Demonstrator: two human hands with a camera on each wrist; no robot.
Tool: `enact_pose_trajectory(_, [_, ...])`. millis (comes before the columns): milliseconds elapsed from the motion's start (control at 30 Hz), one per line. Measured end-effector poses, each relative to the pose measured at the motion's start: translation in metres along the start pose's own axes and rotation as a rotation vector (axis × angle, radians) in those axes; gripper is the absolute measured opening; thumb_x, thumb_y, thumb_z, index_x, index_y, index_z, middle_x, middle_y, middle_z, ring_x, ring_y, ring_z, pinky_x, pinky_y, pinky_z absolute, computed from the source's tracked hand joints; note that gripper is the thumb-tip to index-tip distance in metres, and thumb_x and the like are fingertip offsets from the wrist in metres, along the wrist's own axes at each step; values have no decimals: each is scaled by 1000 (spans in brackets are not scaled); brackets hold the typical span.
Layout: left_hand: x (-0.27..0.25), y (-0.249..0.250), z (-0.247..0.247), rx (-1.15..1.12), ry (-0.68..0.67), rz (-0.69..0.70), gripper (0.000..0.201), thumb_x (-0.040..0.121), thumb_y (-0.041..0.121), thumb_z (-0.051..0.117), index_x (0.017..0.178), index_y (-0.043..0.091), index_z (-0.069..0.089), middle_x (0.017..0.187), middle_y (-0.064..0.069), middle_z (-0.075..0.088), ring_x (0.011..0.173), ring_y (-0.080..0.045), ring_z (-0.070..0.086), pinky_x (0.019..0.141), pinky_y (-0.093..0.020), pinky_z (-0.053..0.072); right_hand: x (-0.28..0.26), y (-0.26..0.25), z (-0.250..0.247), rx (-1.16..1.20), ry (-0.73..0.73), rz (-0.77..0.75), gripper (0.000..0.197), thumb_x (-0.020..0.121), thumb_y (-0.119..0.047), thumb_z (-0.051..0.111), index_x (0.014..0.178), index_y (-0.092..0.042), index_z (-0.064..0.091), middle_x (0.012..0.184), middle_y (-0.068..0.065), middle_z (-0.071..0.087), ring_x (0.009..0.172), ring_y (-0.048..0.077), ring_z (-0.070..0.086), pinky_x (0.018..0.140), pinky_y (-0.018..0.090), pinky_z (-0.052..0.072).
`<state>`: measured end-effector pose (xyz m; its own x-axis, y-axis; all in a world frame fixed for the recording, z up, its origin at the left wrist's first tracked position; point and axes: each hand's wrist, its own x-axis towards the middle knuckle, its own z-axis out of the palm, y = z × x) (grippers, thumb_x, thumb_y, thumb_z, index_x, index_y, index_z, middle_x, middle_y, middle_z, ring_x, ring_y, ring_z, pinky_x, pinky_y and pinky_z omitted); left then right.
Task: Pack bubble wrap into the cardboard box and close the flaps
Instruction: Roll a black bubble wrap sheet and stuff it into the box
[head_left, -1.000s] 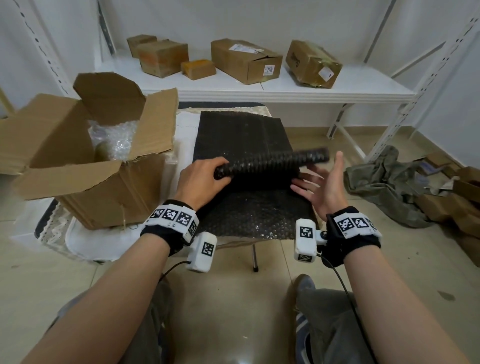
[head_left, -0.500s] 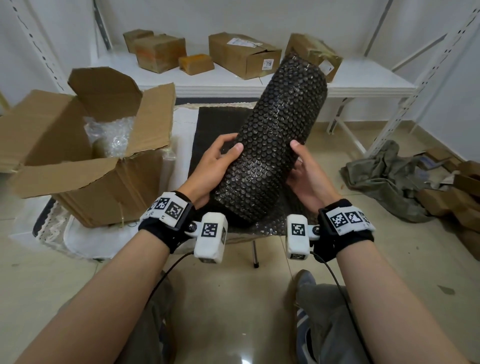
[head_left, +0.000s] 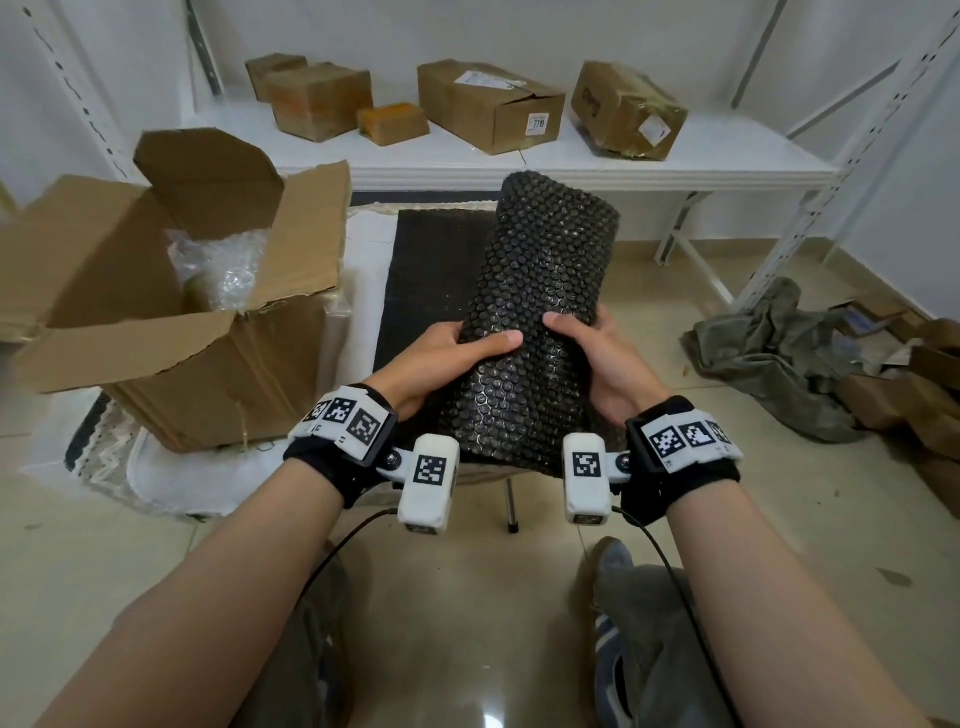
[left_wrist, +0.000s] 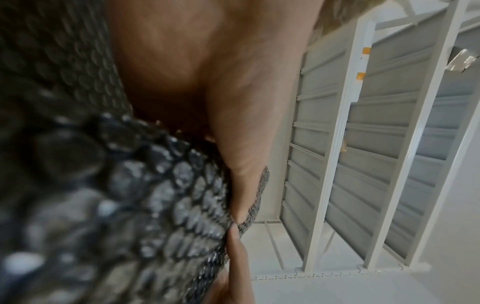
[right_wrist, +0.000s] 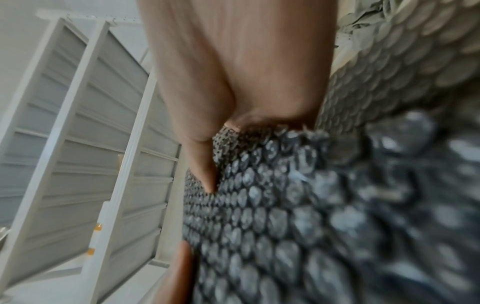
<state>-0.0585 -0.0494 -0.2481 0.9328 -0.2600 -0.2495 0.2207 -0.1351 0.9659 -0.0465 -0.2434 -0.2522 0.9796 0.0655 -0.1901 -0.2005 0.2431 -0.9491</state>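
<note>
Both my hands hold a sheet of black bubble wrap (head_left: 540, 291) curled into a loose tube that stands up in front of me. My left hand (head_left: 447, 358) grips its left side with the thumb across the front. On the right side, my right hand (head_left: 597, 353) grips it the same way. Both wrist views show the black bubble wrap (left_wrist: 130, 205) (right_wrist: 311, 205) close and blurred against my palms. A large open cardboard box (head_left: 218, 364) stands to the left, flaps up, with clear bubble wrap (head_left: 218, 265) inside.
More black bubble wrap (head_left: 431, 270) lies flat on the low table behind the tube. A white shelf (head_left: 519, 166) at the back carries several closed cardboard boxes (head_left: 488, 104). Crumpled grey cloth (head_left: 774, 353) and cardboard scraps lie on the floor at right.
The sheet was lifted off the table and curled into a tube between my hands. Since half a second ago it turned more upright and my thumbs slid inward across its front.
</note>
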Motion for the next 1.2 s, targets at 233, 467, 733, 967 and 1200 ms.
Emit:
enact_pose_trajectory(233, [1,4,-12,-29,2,-28,45,87,47,68,117,14,67,108,0,75,103,-15,71,94,-29,52,-6,-5,0,-47,-33,87,41,91,-13,63,130,-13,52,122,8,66,110,22,63,83,30,52])
enact_pose_trajectory(467, [1,0,-24,29,8,-16,39,90,41,66,122,19,62,116,3,72,109,-15,67,93,-28,51,-7,-6,-4,-136,-92,141,38,91,-23,66,127,-16,57,122,5,68,111,21,65,85,30,53])
enact_pose_trajectory(733, [-4,-2,-30,98,-38,-17,39,87,37,70,119,15,67,113,2,74,107,-17,68,92,-30,51,-8,-5,-6,-146,-79,187,32,96,-20,58,125,-6,61,121,9,69,104,19,66,77,28,51])
enact_pose_trajectory(967, [-3,0,-27,1,61,6,32,91,34,66,115,12,68,109,-2,75,103,-17,70,92,-28,52,-11,-2,-6,-209,-129,192,32,92,-17,63,121,-4,62,122,12,68,114,26,62,98,41,49])
enact_pose_trajectory(1200, [-2,2,-22,-14,63,52,38,93,35,63,126,17,60,117,1,71,106,-12,68,92,-24,52,-11,-3,-5,-173,-79,136,30,95,-14,58,125,-10,59,120,8,69,112,24,64,90,34,52])
